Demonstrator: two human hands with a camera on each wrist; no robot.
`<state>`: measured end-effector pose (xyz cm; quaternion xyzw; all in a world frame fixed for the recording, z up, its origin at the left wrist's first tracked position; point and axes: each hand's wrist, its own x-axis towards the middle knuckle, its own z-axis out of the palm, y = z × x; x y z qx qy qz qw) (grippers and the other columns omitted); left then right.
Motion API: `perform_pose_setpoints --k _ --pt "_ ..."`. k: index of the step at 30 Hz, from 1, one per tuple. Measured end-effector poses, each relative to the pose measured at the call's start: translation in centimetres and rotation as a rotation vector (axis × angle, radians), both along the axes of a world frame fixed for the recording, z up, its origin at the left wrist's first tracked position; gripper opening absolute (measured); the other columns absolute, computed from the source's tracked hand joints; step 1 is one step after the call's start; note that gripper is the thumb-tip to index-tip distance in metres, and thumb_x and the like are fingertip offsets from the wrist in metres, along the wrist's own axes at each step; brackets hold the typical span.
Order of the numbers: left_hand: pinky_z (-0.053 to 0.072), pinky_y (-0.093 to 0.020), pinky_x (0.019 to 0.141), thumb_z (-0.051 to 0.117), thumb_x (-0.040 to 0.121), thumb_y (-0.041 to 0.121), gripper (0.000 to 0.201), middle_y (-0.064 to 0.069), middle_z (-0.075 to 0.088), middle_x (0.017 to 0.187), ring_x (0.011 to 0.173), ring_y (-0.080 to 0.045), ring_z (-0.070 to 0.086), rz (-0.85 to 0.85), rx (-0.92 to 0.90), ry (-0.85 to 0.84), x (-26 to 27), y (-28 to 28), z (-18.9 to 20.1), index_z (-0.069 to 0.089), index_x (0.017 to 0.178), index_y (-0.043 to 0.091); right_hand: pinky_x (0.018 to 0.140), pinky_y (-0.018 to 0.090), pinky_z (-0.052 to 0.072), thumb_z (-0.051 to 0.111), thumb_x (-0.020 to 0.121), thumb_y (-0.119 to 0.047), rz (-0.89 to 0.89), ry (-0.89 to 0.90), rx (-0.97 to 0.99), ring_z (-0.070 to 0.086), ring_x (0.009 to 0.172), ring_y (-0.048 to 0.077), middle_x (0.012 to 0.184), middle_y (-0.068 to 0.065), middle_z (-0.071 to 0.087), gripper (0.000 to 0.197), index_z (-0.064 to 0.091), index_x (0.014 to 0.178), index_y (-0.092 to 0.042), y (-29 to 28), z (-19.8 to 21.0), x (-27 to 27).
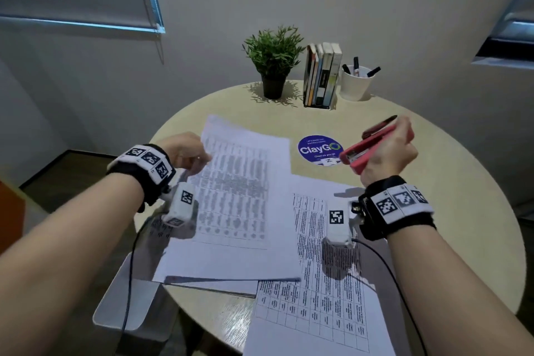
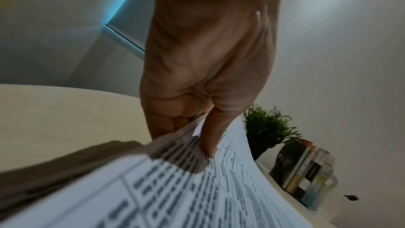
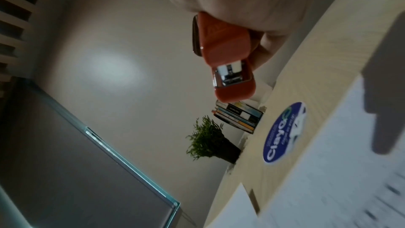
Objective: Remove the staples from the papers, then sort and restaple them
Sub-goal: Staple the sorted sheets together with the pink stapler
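My left hand (image 1: 189,154) pinches the left edge of a printed sheet set (image 1: 234,196) and lifts it off the round table (image 1: 450,170); in the left wrist view the thumb (image 2: 211,138) presses on top of the curved paper (image 2: 197,188). My right hand (image 1: 390,150) grips a red stapler (image 1: 370,147) held in the air above the table, its metal mouth (image 3: 231,74) pointing left toward the lifted sheets. More printed papers (image 1: 320,292) lie flat under my right wrist, and another sheet (image 1: 213,286) pokes out beneath the lifted set.
A round blue sticker (image 1: 320,149) is on the table between my hands. At the back stand a potted plant (image 1: 273,63), a row of books (image 1: 322,75) and a white cup of markers (image 1: 356,81). A grey chair seat (image 1: 127,306) sits below the table's near-left edge.
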<state>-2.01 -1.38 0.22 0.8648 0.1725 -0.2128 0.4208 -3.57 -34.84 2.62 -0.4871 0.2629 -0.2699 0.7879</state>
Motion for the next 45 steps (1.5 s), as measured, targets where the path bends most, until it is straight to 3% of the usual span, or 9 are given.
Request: perform_pose_setpoints --k 6,12,16,20,24,28,33,42,45 --pt "0.051 -0.043 0.075 0.062 0.091 0.01 0.021 -0.022 0.062 0.076 0.079 -0.039 0.064 0.03 0.236 0.008 1.0 2.5 -2.2 0.06 0.089 -0.01 0.064 0.038 0.059 0.06 0.09 -0.043 0.075 0.116 0.09 0.064 0.055 0.02 0.073 0.008 0.065 0.033 0.057 0.078 -0.013 1.0 -2.8 -1.4" --pt "0.042 -0.031 0.068 0.057 0.094 0.014 0.024 -0.017 0.06 0.081 0.076 -0.029 0.055 -0.045 0.433 0.005 0.2 1.9 -2.4 0.061 0.096 -0.01 0.039 0.022 0.045 0.057 0.091 -0.046 0.102 0.252 0.126 0.058 0.042 0.018 0.064 0.007 0.063 0.039 0.056 0.07 -0.013 1.5 -5.3 -2.8" --pt "0.043 -0.031 0.072 0.058 0.094 0.012 0.028 -0.022 0.066 0.103 0.085 -0.03 0.058 -0.069 0.475 -0.005 0.7 1.8 -2.5 0.061 0.108 -0.012 0.049 0.042 0.055 0.055 0.086 -0.055 0.132 0.342 0.123 0.063 0.053 0.028 0.068 0.009 0.065 0.049 0.059 0.067 -0.011 1.6 -6.1 -3.1" --pt "0.046 -0.034 0.072 0.062 0.087 0.004 0.024 -0.027 0.062 0.113 0.099 -0.037 0.061 0.031 0.551 -0.06 0.9 1.5 -2.6 0.057 0.105 -0.011 0.043 0.027 0.049 0.054 0.084 -0.058 0.138 0.401 0.114 0.062 0.05 0.025 0.072 0.01 0.066 0.051 0.062 0.065 -0.012 1.6 -6.7 -3.0" --pt "0.04 -0.047 0.098 0.063 0.085 0.018 0.057 -0.021 0.04 0.135 0.124 -0.036 0.04 0.043 0.767 -0.311 1.2 -0.2 -2.1 0.037 0.134 0.006 0.045 0.042 0.052 0.052 0.076 -0.065 0.148 0.459 0.104 0.067 0.06 0.031 0.088 0.015 0.068 0.057 0.067 0.068 -0.011 1.8 -6.7 -2.8" --pt "0.038 -0.042 0.1 0.069 0.083 0.035 0.06 -0.011 0.048 0.131 0.122 -0.028 0.041 -0.334 0.567 -0.598 1.3 -5.4 -1.9 0.044 0.136 0.02 0.042 0.036 0.051 0.052 0.077 -0.066 0.145 0.46 0.093 0.068 0.062 0.03 0.096 0.016 0.069 0.056 0.066 0.071 -0.012 1.8 -6.6 -2.9" --pt "0.033 -0.036 0.1 0.071 0.08 0.041 0.076 -0.006 0.043 0.136 0.125 -0.025 0.036 -0.77 0.597 -0.534 -0.2 -12.8 -3.1 0.037 0.144 0.02 0.044 0.038 0.051 0.054 0.078 -0.06 0.15 0.448 0.108 0.065 0.056 0.028 0.099 0.018 0.068 0.05 0.064 0.068 -0.012 1.9 -6.5 -2.7" --pt "0.028 -0.028 0.077 0.072 0.079 0.032 0.03 0.0 0.052 0.112 0.108 -0.02 0.043 -0.79 0.639 -0.679 -1.5 -14.7 -4.5 0.066 0.107 0.021 0.037 0.031 0.049 0.055 0.082 -0.057 0.149 0.451 0.116 0.064 0.052 0.026 0.1 0.018 0.066 0.047 0.062 0.07 -0.012 1.7 -6.5 -2.8" --pt "0.034 -0.03 0.083 0.063 0.086 0.03 0.032 0.0 0.056 0.113 0.108 -0.021 0.047 -0.775 0.636 -0.721 -1.9 -14.9 -4.6 0.059 0.114 0.017 0.045 0.051 0.056 0.056 0.079 -0.059 0.147 0.456 0.122 0.067 0.059 0.03 0.101 0.018 0.065 0.047 0.062 0.071 -0.012 1.9 -6.5 -2.8"
